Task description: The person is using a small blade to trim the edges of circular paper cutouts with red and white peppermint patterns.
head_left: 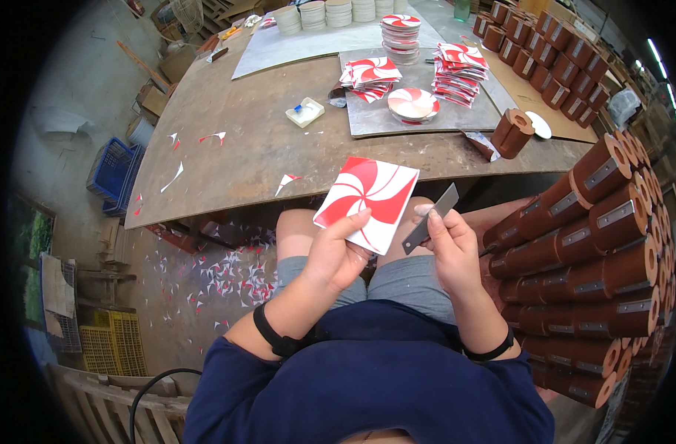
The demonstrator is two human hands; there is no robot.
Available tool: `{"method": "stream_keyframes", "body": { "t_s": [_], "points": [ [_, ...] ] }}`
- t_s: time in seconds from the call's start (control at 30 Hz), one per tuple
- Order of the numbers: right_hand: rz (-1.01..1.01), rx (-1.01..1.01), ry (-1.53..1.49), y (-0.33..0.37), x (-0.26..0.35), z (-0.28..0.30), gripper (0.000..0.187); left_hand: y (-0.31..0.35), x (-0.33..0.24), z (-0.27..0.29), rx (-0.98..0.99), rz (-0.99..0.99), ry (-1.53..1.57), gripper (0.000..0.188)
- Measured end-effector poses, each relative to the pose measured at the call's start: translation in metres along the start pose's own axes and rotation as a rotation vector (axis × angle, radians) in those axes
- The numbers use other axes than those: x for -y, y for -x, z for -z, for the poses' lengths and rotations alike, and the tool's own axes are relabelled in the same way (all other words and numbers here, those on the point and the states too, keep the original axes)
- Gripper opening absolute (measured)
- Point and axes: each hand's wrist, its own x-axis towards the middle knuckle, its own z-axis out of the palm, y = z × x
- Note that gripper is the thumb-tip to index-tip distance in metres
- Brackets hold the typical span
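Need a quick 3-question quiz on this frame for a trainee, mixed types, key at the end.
1. Multiple choice: what holds the flat grey metal piece?
a) the left hand
b) the right hand
c) neither hand
2. True or false: red-and-white scraps lie on both the table and the floor.
3. Fill in: the left hand holds a square card printed with a red-and-white ____ pattern.

Key: 1. b; 2. true; 3. swirl
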Motion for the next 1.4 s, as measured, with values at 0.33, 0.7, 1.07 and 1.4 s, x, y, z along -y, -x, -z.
{"method": "stream_keyframes", "body": {
  "t_s": [0.33, 0.7, 1.07, 1.4],
  "points": [
    [0.721, -0.039, 0.804, -0.001, 0.032, -0.016, 0.021, 0.002, -0.012, 0.001, 0.191, 0.159, 0.287, 0.043],
    [1.338, 0.101, 1.213, -0.005, 0.032, -0.027, 0.035, 0.014, -0.011, -0.018, 0.069, 0.075, 0.268, 0.031],
    [1.385, 0.078, 1.328, -0.008, 0.031, -0.023, 0.032, 0.016, -0.008, -0.017, 0.076, 0.063, 0.273, 0.033],
    [1.419, 0.041, 1.315, -0.018, 0.027, -0.017, 0.035, 0.016, -0.008, -0.015, 0.062, 0.051, 0.195, 0.038]
  ]
}}
